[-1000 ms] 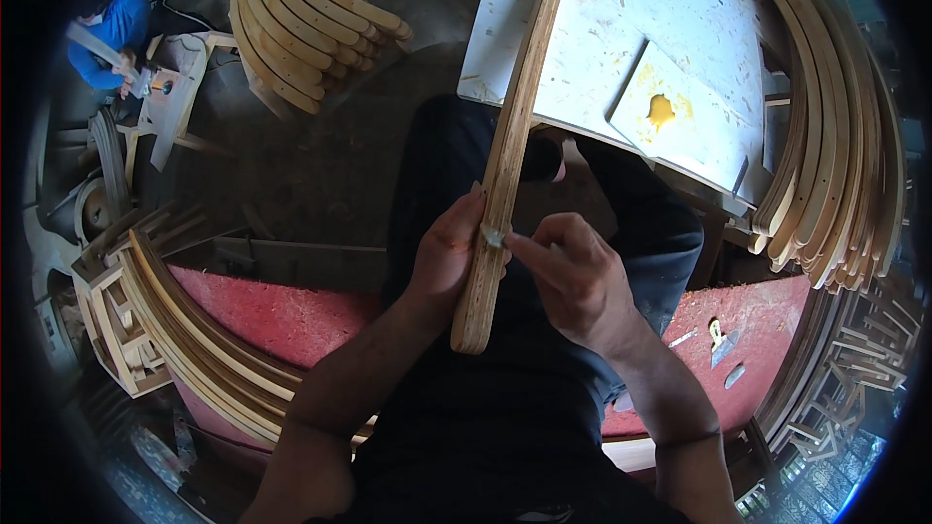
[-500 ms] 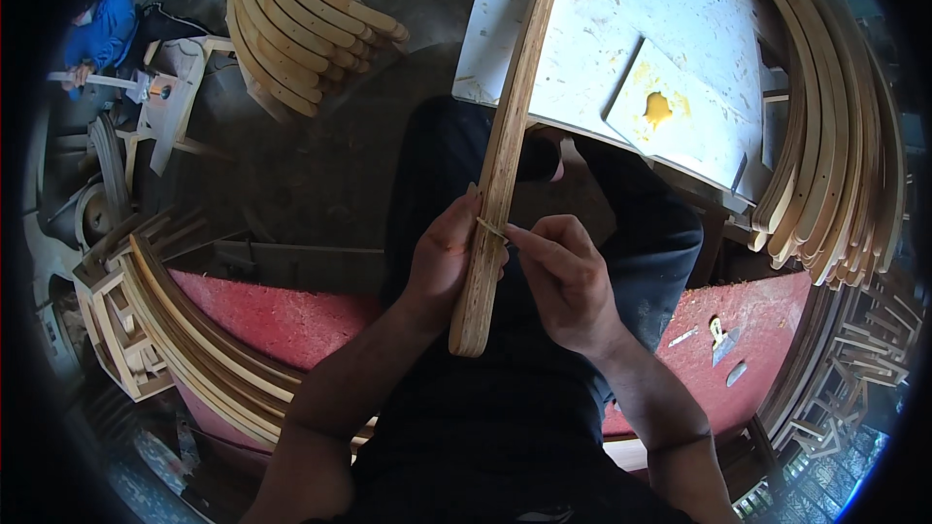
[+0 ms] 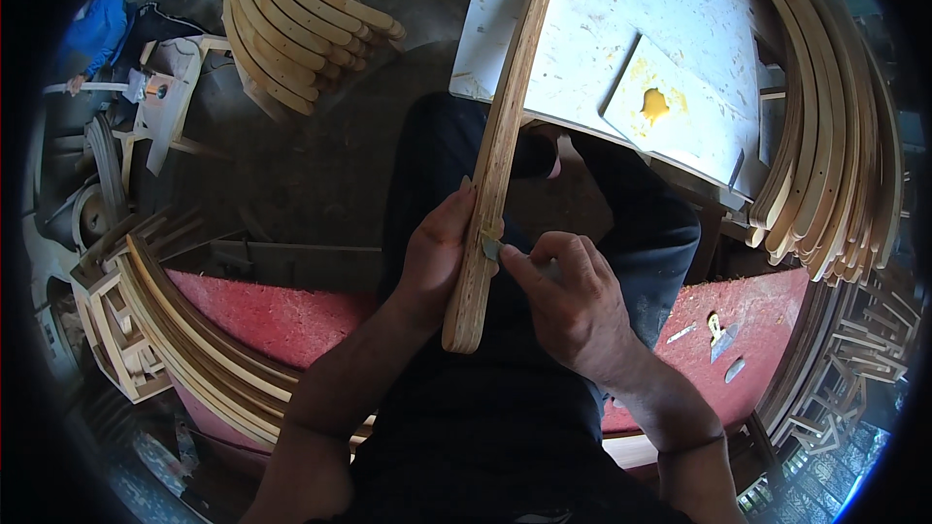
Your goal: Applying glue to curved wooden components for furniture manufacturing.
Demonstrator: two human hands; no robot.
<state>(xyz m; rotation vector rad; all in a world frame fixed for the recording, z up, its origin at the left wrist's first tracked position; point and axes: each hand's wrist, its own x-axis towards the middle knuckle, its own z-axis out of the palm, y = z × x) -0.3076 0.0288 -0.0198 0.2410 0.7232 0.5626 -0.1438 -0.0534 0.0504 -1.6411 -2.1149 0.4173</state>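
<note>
A long strip of layered wood (image 3: 497, 150) slants from my lap up over the white table, its rounded end toward me. My left hand (image 3: 437, 245) is wrapped round its left side near that end. My right hand (image 3: 581, 296) pinches a small flat scraper (image 3: 491, 248), its blade laid against the strip; the fingers hide most of it. A yellowish smear of filler (image 3: 492, 227) shows on the wood just beyond the blade. On the table, a square board (image 3: 636, 73) carries a yellow blob of filler (image 3: 655, 105).
Curved wooden pieces (image 3: 825, 126) are stacked at the right, more (image 3: 286, 24) at the far left and others (image 3: 209, 330) at the near left. A putty knife (image 3: 720, 338) lies on the red bench (image 3: 757, 301). A co-worker in blue (image 3: 95, 29) is at the upper left.
My right hand has turned and moved slightly toward me, bringing the scraper's blade flatter onto the wood. The yellowish smear now shows beyond it. My left hand keeps its grip.
</note>
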